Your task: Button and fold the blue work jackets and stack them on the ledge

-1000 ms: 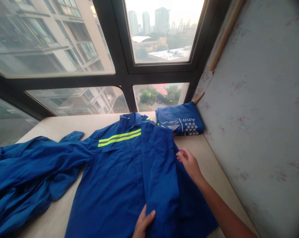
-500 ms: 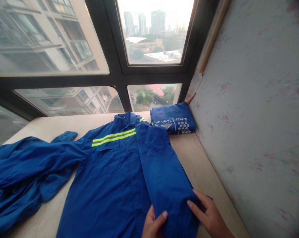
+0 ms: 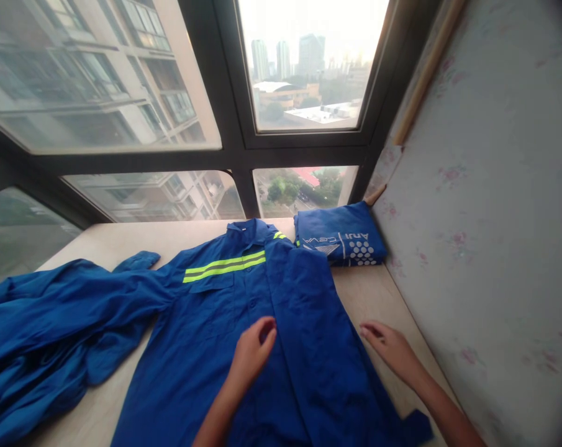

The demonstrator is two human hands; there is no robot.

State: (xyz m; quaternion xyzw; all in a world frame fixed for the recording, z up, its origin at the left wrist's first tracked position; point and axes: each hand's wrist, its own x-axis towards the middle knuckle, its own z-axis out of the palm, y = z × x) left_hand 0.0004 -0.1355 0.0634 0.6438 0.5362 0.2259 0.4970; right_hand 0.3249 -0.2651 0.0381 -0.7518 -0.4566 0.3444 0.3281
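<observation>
Blue shirt [image 3: 192,354], lower centre: light, soft-looking, best pinched along the sleeve [image 3: 313,316] edge. Can't tell if gripped by curled left hand [image 3: 253,349]; untouched by half-open right hand [image 3: 391,349].

The right hand [image 3: 390,349] has let go of the sleeve [image 3: 311,316] — left hand [image 3: 253,347] moved farther up

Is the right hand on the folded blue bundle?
No, the right hand is beside the shirt's sleeve, short of the bundle by the wall.
</observation>
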